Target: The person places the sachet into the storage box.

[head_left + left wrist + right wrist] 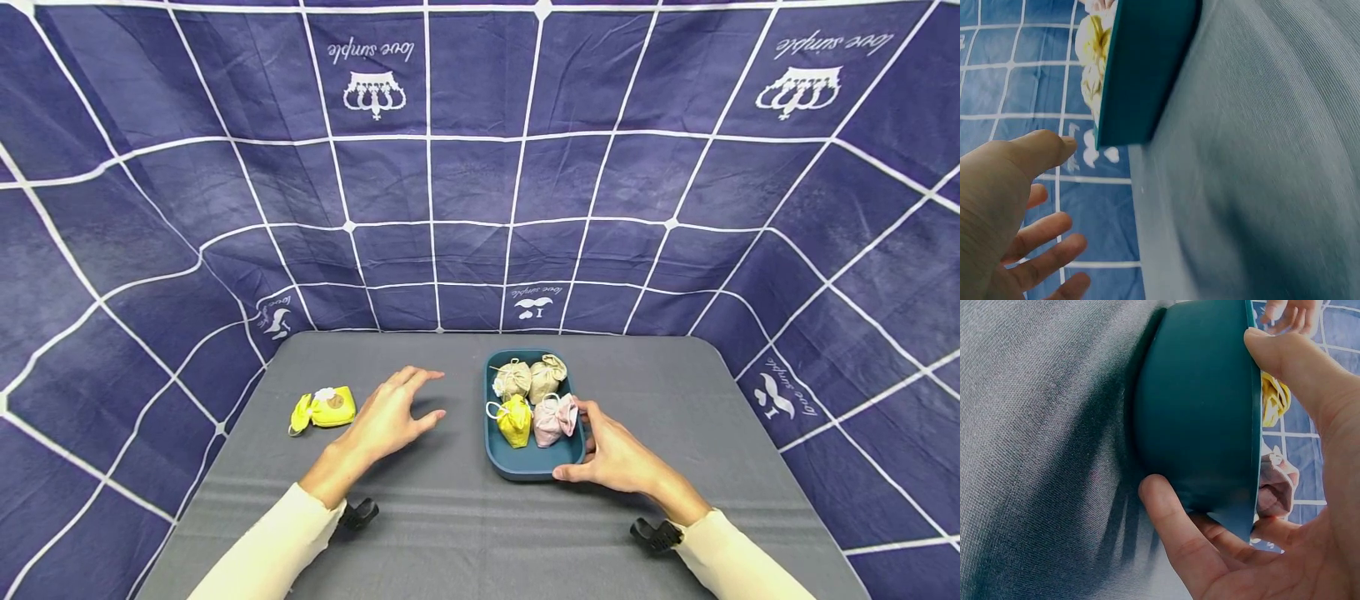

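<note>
A dark teal-blue plastic box stands on the grey table with several small drawstring pouches inside. Two beige pouches lie at its far end, and nearer me sit a yellow pouch and a pale pink pouch. My right hand holds the box at its near right corner. In the right wrist view, its thumb lies on the rim and the fingers touch the outer wall. My left hand hovers left of the box, fingers spread, holding nothing. Close to it lies another yellow pouch.
The grey cloth-covered table is enclosed at the back and sides by a navy curtain with white grid lines. Each wrist carries a black strap mount.
</note>
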